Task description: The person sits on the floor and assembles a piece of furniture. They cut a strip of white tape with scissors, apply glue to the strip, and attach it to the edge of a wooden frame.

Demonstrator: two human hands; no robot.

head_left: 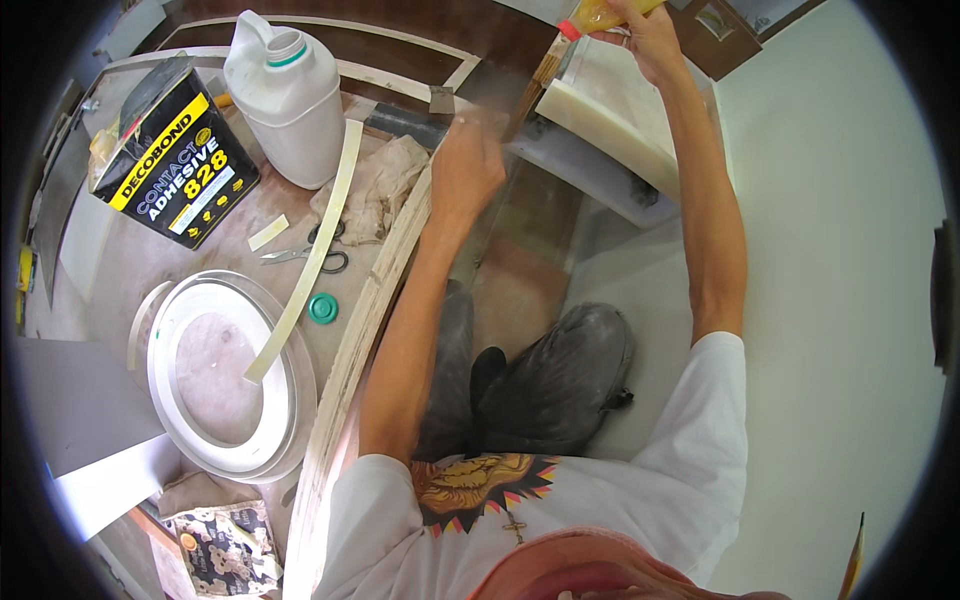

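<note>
Landmark = the plywood board [375, 300] that runs edge-up along the surface [130, 260].

Near end, left of the board: a coil of pale edge banding [225, 375] lies flat, with one loose strip [305, 255] rising out of it toward the far end, likely paid out so it is ready to cut. Scissors [315, 250] lie under that strip, just left of the board, and a green cap [323, 308] sits beside them. The cap probably belongs to the white jug [290, 95], which stands open at the far left. A black adhesive can [175, 160] stands left of the jug. A rag [385, 185] lies bunched against the board, handy for wiping.

Left hand [465, 165] sits at the board's far end, fingers curled around the handle of a brush [535, 85]; the blur hides how tight the grip is. The brush slants up toward the cream panel [610, 115] just beyond.

Right hand [650, 40], farthest out and right of the board's far end, has its fingers pinched on an amber bottle [600, 15]. The bottle is tipped with its red cap down over the panel, seemingly to put glue where the brush can reach.
</note>
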